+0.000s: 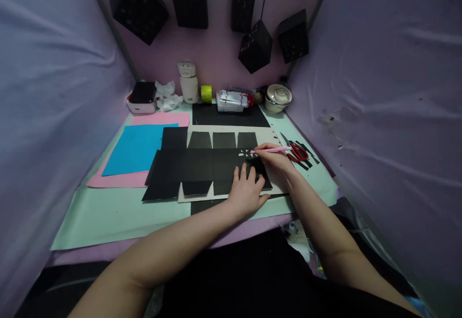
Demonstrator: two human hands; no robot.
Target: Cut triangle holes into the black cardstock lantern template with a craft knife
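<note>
Pink and slim, the pen-like tool is pinched in your right hand, tip down beside the little pale shapes in the black card; it's too small to tell whether that's a blade. Easy now: short, light, even strokes should spare the thin bridges between shapes. Your left hand lies flat at seven o'clock from the right, fingers fanned, touching the card and gripping nothing. Good anchor, I'd say, but mind that the fingertips don't cross the tip's path. Under the card there's pale board. Out at three o'clock from your right hand, red-handled scissors lie among black strips; at nine, past the card, a blue sheet overlaps pink paper; and up towards twelve, two black boxes hang on cords.
</note>
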